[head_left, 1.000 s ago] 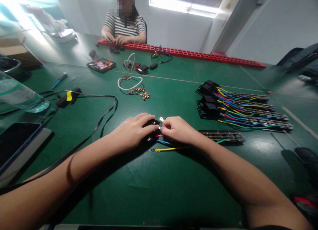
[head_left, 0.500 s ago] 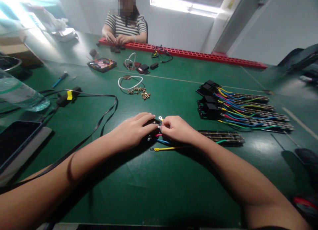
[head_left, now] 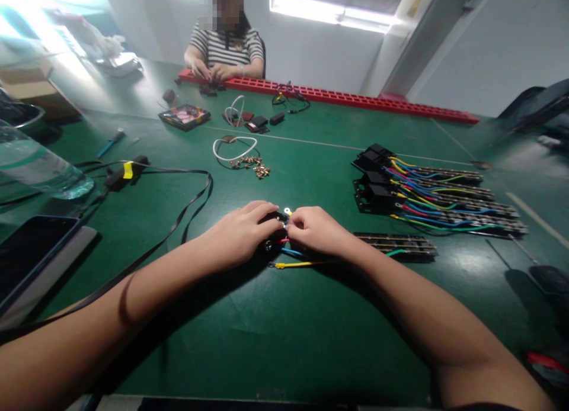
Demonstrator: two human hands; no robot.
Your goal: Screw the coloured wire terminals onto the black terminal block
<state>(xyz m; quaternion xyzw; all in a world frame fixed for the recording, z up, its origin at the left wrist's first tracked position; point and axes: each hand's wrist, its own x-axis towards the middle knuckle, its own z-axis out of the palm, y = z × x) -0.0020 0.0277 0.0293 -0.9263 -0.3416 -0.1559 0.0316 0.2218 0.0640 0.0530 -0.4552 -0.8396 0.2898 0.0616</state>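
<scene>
My left hand (head_left: 240, 228) is closed around a black housing (head_left: 267, 246), which its fingers mostly cover. Thumb and forefinger of my right hand (head_left: 316, 228) pinch what looks like a wire terminal (head_left: 285, 226), a small silvery tip against the housing. Just above those fingertips a yellow-sleeved ring terminal (head_left: 288, 212) sticks up. Red (head_left: 283, 241) and blue (head_left: 293, 253) wires run under my right hand. A yellow wire (head_left: 302, 264) with a ring end lies loose in front. Beyond my right wrist extends a long black terminal strip (head_left: 395, 244), its near end hidden.
Several wired black assemblies (head_left: 435, 192) lie at the right. Brass screws (head_left: 260, 169) are heaped beside a white loop (head_left: 235, 148). At the left are a phone (head_left: 35, 251), bottle (head_left: 44, 165) and black cable (head_left: 186, 206). A person (head_left: 226, 50) sits behind the red rail (head_left: 338, 96).
Both hands keep their hold and place on the housing and terminal. The whole view has shifted very slightly.
</scene>
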